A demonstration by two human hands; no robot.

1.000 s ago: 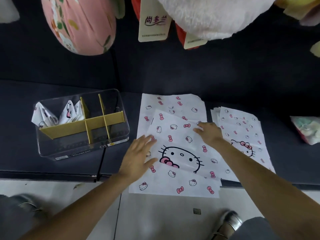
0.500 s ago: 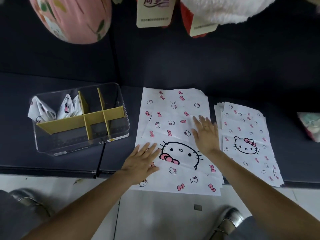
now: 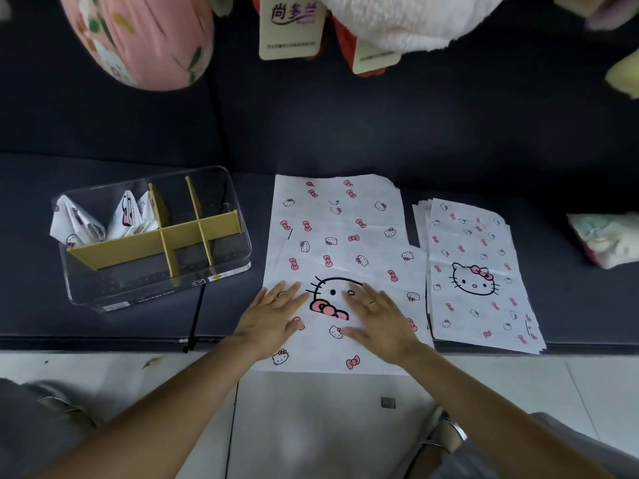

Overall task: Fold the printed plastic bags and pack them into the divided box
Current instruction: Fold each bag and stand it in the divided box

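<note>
Left hand and right hand: grip spread, fingers straight, palms pressed flat on the top printed bag. Bag stack right of the hands; divided box left, holding folded bags.

Pink floral cushion hanging over the dark sofa's far-left corner. White plush item with cream hang tags sitting along the far edge. Pastel printed pouch lying at the right edge. White tiled floor running below the near edge.
</note>
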